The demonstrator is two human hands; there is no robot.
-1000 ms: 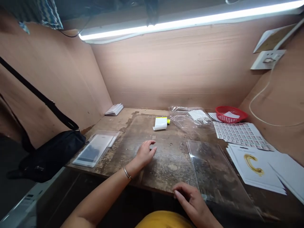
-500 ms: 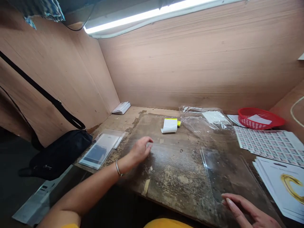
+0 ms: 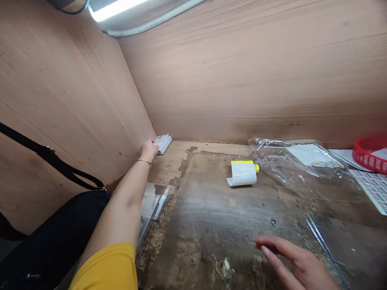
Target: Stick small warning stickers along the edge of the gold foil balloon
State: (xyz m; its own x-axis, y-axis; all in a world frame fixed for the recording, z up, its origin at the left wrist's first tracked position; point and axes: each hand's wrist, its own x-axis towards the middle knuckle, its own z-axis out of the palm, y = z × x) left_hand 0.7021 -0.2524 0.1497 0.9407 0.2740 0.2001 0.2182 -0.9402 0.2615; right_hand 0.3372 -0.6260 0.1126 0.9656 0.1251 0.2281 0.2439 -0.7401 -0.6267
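In the back left corner of the wooden table lies a stack of white cards (image 3: 163, 143). My left hand (image 3: 149, 150), a bracelet on its wrist, is closed on the stack's left edge, with some fingers hidden behind it. My right hand (image 3: 294, 259) is over the front of the table, holding nothing; its thumb and forefinger are slightly apart and the other fingers curl under. Between the hands, farther back, stands a roll of white labels (image 3: 243, 174) with a yellow edge. A clear plastic sheet (image 3: 347, 241) lies beside my right hand.
Clear plastic sleeves (image 3: 155, 199) lie under my left forearm. A clear bag with white pieces (image 3: 314, 155), a red basket (image 3: 369, 155) and printed sticker sheets (image 3: 370, 189) sit at the right. A black bag (image 3: 60, 237) hangs at the left by the wooden wall.
My left hand has moved from mid-table to the card stack in the corner. My right hand has shifted left off the plastic sheet. The view has turned left and closer.
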